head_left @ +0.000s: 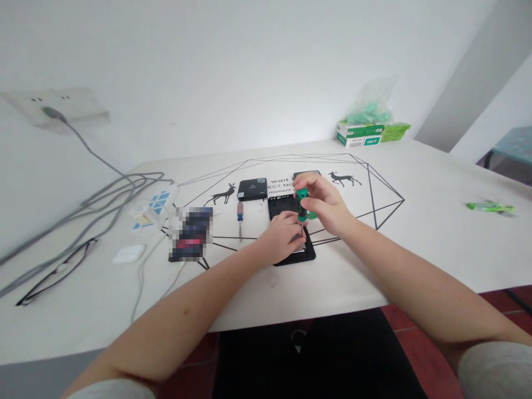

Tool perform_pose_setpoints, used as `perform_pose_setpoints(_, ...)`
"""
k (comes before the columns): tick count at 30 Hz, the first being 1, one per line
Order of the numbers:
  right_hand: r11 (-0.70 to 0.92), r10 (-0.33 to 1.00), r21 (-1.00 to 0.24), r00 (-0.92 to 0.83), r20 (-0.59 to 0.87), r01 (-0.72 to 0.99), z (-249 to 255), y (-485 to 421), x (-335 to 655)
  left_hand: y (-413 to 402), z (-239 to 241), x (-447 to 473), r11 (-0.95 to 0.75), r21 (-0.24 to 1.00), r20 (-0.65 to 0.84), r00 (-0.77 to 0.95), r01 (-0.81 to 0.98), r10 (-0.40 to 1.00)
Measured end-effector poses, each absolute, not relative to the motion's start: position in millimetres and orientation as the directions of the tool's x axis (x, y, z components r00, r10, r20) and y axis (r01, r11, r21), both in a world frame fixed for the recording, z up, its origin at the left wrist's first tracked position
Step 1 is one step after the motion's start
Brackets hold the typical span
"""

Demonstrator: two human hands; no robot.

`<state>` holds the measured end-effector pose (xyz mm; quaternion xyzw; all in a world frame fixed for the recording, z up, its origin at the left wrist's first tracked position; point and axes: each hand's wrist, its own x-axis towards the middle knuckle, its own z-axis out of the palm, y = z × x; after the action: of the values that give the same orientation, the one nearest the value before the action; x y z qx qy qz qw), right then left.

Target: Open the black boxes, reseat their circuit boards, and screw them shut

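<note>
Right hand (323, 200), grip snug on screwdriver (302, 213), left hand (280, 238), grip unclear, over black case (310, 252), silvery part (299, 249) inside

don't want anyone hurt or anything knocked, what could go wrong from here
The green screwdriver in the right hand points down close beside the left hand, so a slip might jab it. The other screwdriver lies near the left forearm, which could knock it.
</note>
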<state>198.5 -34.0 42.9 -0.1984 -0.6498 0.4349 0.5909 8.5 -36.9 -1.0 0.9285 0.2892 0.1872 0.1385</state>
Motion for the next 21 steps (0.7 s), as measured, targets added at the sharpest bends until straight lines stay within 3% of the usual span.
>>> perform_pose_setpoints(4, 0.585, 0.754, -0.788, -0.231, 0.615, -0.192, 39, -30, 197, -38, -3, 11, -0.794, 0.319, 0.241, 0.766, 0.517, 0.596)
perform_pose_setpoints(8, 0.608, 0.728, -0.759, -0.22, 0.65, -0.232, 35, -30, 191, -39, -4, 15, -0.789, 0.299, 0.252, 0.753, 0.537, 0.608)
perform_pose_setpoints(13, 0.63, 0.746, -0.734, -0.066, 0.663, -0.252, 36, -24, 197, -27, 10, -4, -0.778, 0.254, 0.294, 0.721, 0.574, 0.628)
perform_pose_setpoints(17, 0.677, 0.727, -0.693, 0.08, 0.682, -0.248, 34, -13, 203, -3, 27, -38, -0.658, 0.059, 0.269, 0.623, 0.751, 0.735)
perform_pose_setpoints(21, 0.63, 0.763, -0.746, -0.004, 0.646, -0.217, 24, -12, 193, 14, 31, -58, -0.498, -0.082, 0.23, 0.503, 0.863, 0.833)
